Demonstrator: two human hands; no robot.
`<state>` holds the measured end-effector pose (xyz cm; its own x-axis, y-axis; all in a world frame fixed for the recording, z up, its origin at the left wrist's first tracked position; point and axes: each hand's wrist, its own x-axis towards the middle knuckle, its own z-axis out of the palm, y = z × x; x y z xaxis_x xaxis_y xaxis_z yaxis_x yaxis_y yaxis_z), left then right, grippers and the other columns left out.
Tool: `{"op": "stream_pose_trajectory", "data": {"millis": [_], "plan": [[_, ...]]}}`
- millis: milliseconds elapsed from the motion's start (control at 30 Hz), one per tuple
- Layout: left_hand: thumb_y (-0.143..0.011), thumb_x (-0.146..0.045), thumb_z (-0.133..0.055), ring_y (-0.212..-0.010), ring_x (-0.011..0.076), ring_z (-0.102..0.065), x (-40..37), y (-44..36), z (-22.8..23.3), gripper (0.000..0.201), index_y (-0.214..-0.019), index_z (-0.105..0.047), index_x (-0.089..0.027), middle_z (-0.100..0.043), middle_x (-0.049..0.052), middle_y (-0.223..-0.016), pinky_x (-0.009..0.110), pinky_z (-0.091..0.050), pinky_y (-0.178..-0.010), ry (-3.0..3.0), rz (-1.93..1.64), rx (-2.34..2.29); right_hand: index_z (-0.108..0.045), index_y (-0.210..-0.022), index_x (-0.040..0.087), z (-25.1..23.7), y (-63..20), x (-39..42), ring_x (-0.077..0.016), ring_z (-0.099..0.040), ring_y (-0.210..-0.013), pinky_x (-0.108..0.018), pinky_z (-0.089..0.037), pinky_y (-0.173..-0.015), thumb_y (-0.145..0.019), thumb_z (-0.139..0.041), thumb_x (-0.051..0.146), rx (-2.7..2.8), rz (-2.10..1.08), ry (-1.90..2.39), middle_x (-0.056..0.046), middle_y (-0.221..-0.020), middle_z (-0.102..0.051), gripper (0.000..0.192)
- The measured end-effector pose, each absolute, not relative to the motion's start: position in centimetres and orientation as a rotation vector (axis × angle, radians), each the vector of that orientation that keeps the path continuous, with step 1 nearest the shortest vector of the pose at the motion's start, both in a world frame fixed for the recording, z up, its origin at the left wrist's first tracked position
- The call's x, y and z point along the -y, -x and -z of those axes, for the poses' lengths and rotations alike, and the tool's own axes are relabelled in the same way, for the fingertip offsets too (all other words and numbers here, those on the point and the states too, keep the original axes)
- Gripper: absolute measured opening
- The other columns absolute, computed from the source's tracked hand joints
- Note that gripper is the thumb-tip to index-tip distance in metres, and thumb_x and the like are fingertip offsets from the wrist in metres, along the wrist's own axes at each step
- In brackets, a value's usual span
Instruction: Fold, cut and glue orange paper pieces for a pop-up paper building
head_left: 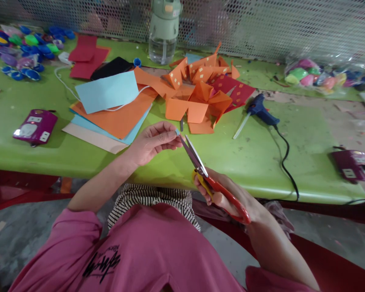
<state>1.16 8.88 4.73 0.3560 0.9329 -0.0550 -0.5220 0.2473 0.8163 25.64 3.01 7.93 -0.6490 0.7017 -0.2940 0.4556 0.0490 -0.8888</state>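
The left hand (pixel 153 142) is raised in front of the body, palm turned up and toward the person, its fingers (pixel 167 130) curled in with thumb and fingertips pinched together at the tip. The right hand (pixel 228 194) sits lower and to the right, fingers closed in a grip, wrist bent inward. Both forearms are bare, with pink sleeves pushed up to the elbows.

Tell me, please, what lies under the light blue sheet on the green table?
Under the light blue sheet run a white cord and an orange sheet; whatever they cover there is hidden.
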Motion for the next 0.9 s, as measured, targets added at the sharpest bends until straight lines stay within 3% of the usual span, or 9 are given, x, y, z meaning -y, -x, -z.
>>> {"op": "stream_pose_trajectory", "data": {"millis": [433, 633, 767, 900], "plan": [[-0.069, -0.043, -0.087, -0.07, 0.0107, -0.073, -8.9, -1.13, -4.5, 0.034, -0.08, -0.065, -0.02, -0.075, -0.004, -0.077, 0.02, -0.057, -0.065, -0.836, -1.103, -0.594, -0.046, -0.086, 0.021, -8.03, -25.73, -2.97, -0.0094, -0.037, -0.058, -0.029, -0.032, -0.05, -0.074, -0.035, 0.094, 2.08, -1.669, 1.195, 0.002, -0.072, -0.046, 0.075], [-0.076, -0.04, -0.082, -0.079, 0.013, -0.073, -8.53, -0.89, -4.67, 0.025, -0.082, -0.069, -0.02, -0.075, -0.002, -0.081, 0.026, -0.059, -0.079, -1.104, -1.18, -0.655, -0.046, -0.085, 0.021, -8.29, -25.86, -2.96, -0.0092, -0.037, -0.057, -0.029, -0.032, -0.05, -0.078, -0.036, 0.091, 2.099, -1.661, 1.14, 0.002, -0.072, -0.047, 0.07], [-0.078, -0.037, -0.081, -0.078, 0.0135, -0.072, -8.28, -0.6, -5.12, 0.022, -0.081, -0.07, -0.019, -0.074, 0.0, -0.08, 0.026, -0.058, -0.077, -1.224, -1.144, -0.704, -0.047, -0.085, 0.021, -8.09, -25.92, -2.96, -0.0099, -0.039, -0.058, -0.029, -0.033, -0.05, -0.076, -0.037, 0.092, 2.119, -1.633, 1.161, 0.002, -0.072, -0.048, 0.072], [-0.079, -0.038, -0.079, -0.079, 0.0139, -0.071, -8.4, -0.51, -4.99, 0.021, -0.082, -0.069, -0.019, -0.074, 0.001, -0.081, 0.026, -0.057, -0.077, -1.26, -1.111, -0.733, -0.049, -0.081, 0.021, -7.58, -26.26, -2.39, -0.008, -0.033, -0.053, -0.026, -0.027, -0.045, -0.073, -0.045, 0.091, 2.041, -1.585, 1.22, 0.004, -0.064, -0.045, 0.07]]}}
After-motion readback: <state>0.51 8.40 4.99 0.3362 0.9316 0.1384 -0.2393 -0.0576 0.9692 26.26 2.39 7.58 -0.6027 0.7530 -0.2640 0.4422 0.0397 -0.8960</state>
